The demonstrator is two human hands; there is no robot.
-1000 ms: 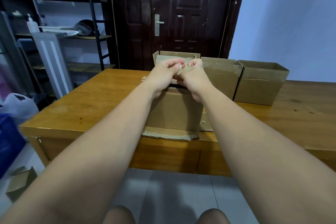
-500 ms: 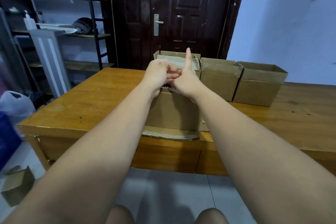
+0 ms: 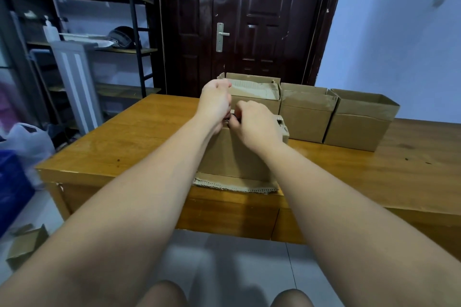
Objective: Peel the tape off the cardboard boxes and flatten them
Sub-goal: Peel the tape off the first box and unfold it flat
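Head view. The left hand (image 3: 215,104) and right hand (image 3: 254,122) meet over the top near edge of the nearest brown cardboard box (image 3: 234,157). Both arms reach forward from the bottom of the picture. The fingers of both hands are curled inward, knuckles toward the camera. A small pale scrap (image 3: 232,112) shows in the gap between the hands. What it is, and whether either hand grips it, cannot be told. The left hand sits slightly higher and farther back than the right, which lies against the box's upper rim.

The nearest box stands upright near the front edge of the orange-brown wooden tabletop (image 3: 119,142). It rests on a flat piece of corrugated cardboard (image 3: 234,185) whose ragged edge juts out toward the camera. Behind it, three open-topped brown cardboard boxes stand in a row, side by side:
- the left box (image 3: 257,99), with a pale inner flap folded over
- the middle box (image 3: 306,117)
- the right box (image 3: 361,122)

Beyond the tabletop is a dark glossy panelled door (image 3: 249,20) with a silver lever handle (image 3: 220,35). A black metal shelf rack (image 3: 136,32) stands at the left. A white plastic bag (image 3: 27,137) and a small brown cardboard box (image 3: 27,244) lie on the grey tiled floor (image 3: 224,257) at the lower left.
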